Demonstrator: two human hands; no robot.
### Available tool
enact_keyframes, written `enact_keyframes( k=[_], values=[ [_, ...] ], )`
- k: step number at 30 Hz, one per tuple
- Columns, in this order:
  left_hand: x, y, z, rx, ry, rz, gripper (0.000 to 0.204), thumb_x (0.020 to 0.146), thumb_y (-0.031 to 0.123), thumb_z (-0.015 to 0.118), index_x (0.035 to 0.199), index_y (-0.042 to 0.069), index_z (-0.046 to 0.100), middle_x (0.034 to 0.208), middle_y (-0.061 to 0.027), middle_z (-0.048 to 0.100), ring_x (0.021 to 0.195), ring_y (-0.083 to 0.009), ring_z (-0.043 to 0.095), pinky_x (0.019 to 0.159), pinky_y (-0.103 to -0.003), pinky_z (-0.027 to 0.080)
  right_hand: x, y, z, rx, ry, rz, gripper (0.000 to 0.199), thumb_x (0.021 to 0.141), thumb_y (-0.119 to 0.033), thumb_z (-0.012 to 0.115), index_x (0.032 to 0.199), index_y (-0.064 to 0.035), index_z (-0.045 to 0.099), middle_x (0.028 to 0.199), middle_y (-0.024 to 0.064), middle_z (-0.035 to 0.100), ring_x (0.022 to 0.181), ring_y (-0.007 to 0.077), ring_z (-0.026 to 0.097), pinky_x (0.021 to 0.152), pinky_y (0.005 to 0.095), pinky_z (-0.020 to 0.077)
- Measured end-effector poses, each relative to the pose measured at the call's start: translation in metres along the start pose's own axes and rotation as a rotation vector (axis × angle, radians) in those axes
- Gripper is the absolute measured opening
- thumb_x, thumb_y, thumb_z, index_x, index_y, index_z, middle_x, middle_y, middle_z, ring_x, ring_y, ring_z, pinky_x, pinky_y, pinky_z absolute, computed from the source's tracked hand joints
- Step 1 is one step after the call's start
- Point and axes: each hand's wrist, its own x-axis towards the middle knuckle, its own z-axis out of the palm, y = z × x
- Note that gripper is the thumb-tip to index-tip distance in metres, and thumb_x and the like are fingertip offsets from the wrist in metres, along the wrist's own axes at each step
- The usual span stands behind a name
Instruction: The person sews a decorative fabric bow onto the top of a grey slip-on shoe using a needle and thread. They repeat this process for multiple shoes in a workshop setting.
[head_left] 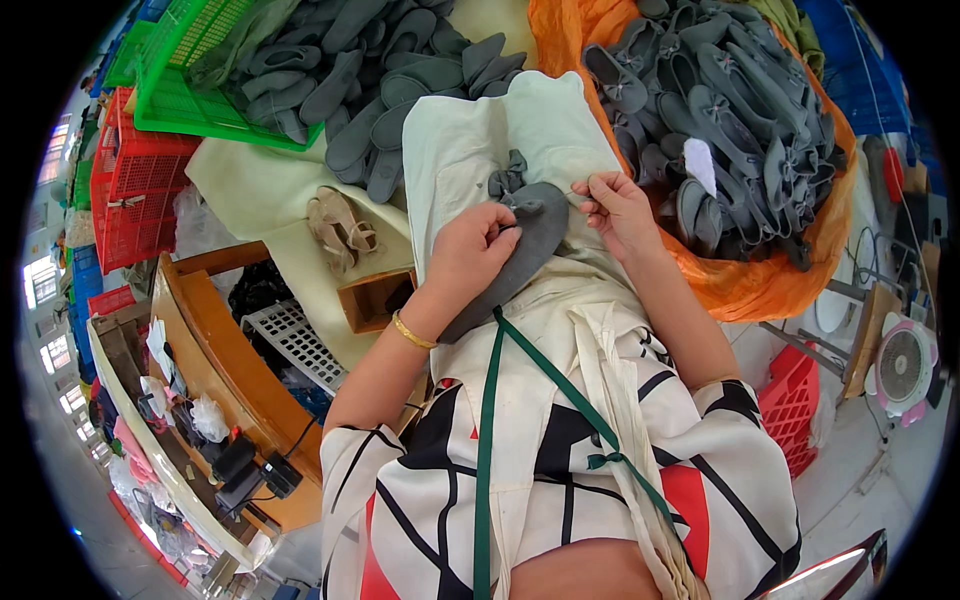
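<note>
A grey fabric shoe (540,232) lies tilted across my lap on a pale cloth (450,145). My left hand (465,255) is closed around its side, with thumb and fingers pressed near a grey fabric bow (508,178) at the shoe's upper end. Just right of the shoe, apart from it, my right hand (618,212) is closed in a pinch. Whatever sits between those fingertips is too small to make out. My left palm hides part of the shoe.
Grey shoes (400,95) are heaped ahead on the left beside a green crate (165,95). An orange sack (830,275) holds more bow-trimmed shoes at the right. Beige sandals (335,230), a small wooden box (365,305) and a wooden drawer unit (235,370) stand left; a fan (903,368) is far right.
</note>
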Motion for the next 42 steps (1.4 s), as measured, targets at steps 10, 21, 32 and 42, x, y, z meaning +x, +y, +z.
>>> enact_keyframes(
  k=[10, 21, 32, 42],
  values=[
    [0.023, 0.003, 0.007, 0.566, 0.034, 0.318, 0.009, 0.084, 0.018, 0.072, 0.084, 0.009, 0.069, 0.078, -0.0082, 0.067, 0.072, -0.0304, 0.064, 0.064, -0.040, 0.050, -0.019, -0.016, 0.020, -0.158, -0.039, -0.199, 0.009, 0.100, -0.014, 0.061, 0.099, -0.0061, 0.056, 0.094, 0.0082, 0.070, 0.062, 0.0059, 0.057, 0.055, 0.0203, 0.0470],
    [0.027, 0.003, 0.009, 0.669, 0.090, 0.477, 0.010, 0.079, 0.017, 0.070, 0.074, 0.008, 0.067, 0.088, -0.0061, 0.060, 0.095, -0.0270, 0.060, 0.073, -0.040, 0.053, -0.031, -0.125, 0.030, -0.419, -0.042, -0.557, 0.012, 0.098, -0.016, 0.062, 0.102, -0.0044, 0.061, 0.091, 0.0067, 0.070, 0.064, 0.0082, 0.058, 0.058, 0.0222, 0.0477],
    [0.050, -0.027, 0.003, 0.362, -0.037, 0.115, 0.021, 0.081, 0.024, 0.067, 0.080, 0.004, 0.073, 0.085, -0.0148, 0.068, 0.079, -0.0331, 0.065, 0.073, -0.042, 0.051, -0.103, -0.039, 0.137, -2.026, -0.755, -0.192, 0.062, 0.089, -0.061, 0.058, 0.085, -0.0010, 0.073, 0.086, 0.0201, 0.071, 0.080, 0.0366, 0.068, 0.073, 0.0445, 0.0531],
    [0.050, -0.028, 0.002, -0.189, -0.106, -0.231, 0.020, 0.083, 0.017, 0.072, 0.084, -0.003, 0.074, 0.077, -0.0061, 0.072, 0.068, -0.0129, 0.062, 0.066, -0.029, 0.049, -0.068, -0.023, 0.078, -2.037, -0.743, -0.350, 0.031, 0.083, -0.033, 0.065, 0.079, -0.0033, 0.073, 0.079, 0.0180, 0.071, 0.079, 0.0359, 0.069, 0.071, 0.0437, 0.0540]
  ],
)
